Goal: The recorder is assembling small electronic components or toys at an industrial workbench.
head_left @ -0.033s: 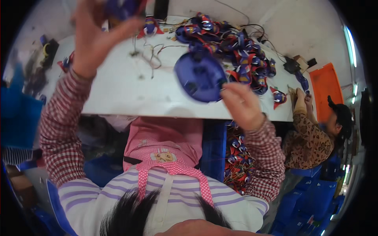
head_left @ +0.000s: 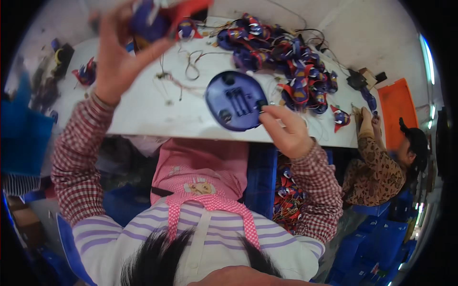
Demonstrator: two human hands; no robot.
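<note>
My left hand, raised at the upper left, is closed around a purple toy body with red wing-like parts, cut off by the picture's top edge. At the middle of the table my right hand pinches the right rim of a purple oval plastic base. That base is tilted toward me and shows long slots in its centre and dark round spots near its rim. Thin wires lie on the white table between my hands.
A heap of purple and red toy bodies with wires covers the back right. Single toys lie at left and right. Below the table edge stands a blue crate beside more parts. A co-worker sits right, near an orange panel.
The purple base has shifted slightly left and down with my right hand, and its slots now show more sharply. My left hand and its toy body have moved a little right, showing more red.
</note>
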